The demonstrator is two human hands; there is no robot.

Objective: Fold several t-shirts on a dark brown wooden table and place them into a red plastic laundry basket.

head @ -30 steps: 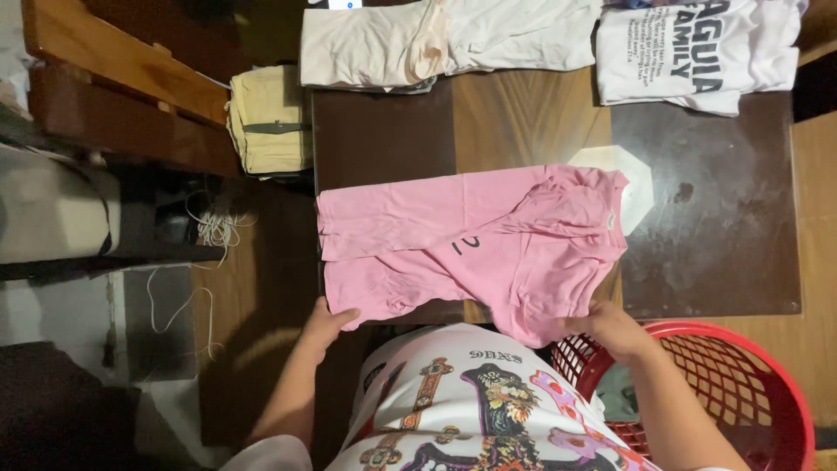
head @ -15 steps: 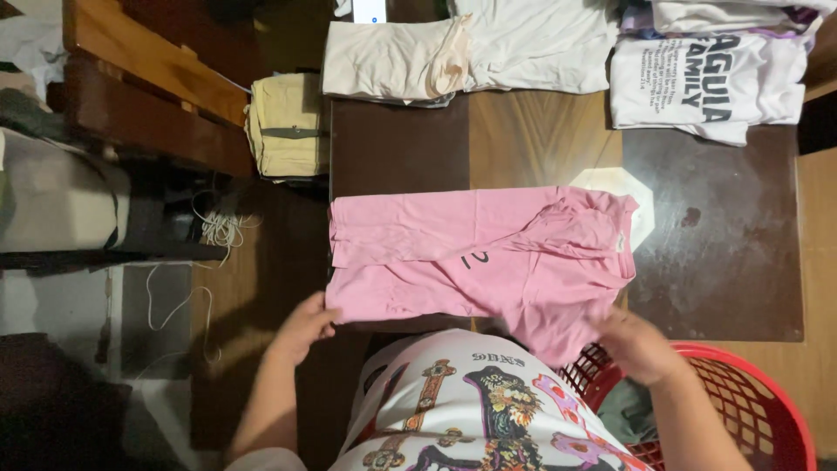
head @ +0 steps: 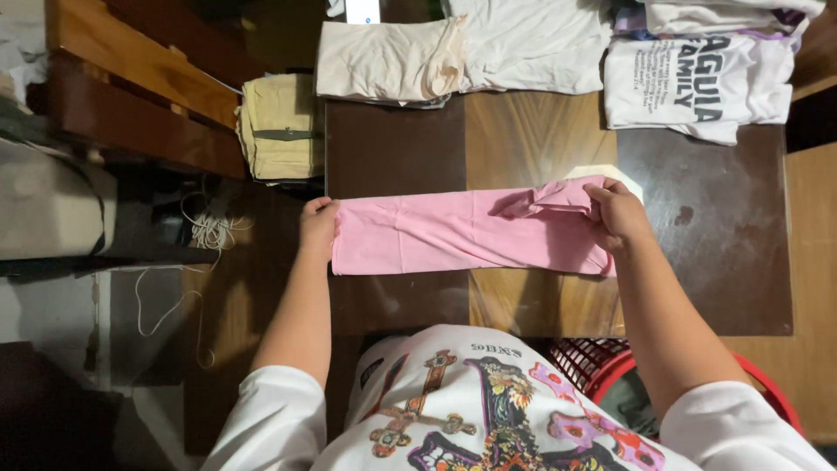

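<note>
Pink garment (head: 462, 234) lies as a long folded band across the dark wooden tabletop (head: 715, 262), just in front of me. My left hand (head: 317, 225) holds its left end, fingers closed over the edge. My right hand (head: 617, 214) pinches the bunched right end, fingers clamped on the cloth. Risk as I judge it: the crumpled bit by my right hand could get pressed into the fold and leave it uneven. Uneven pull between the ends could skew the band. Folded cream and white shirts (head: 462, 52) sit well apart.
</note>
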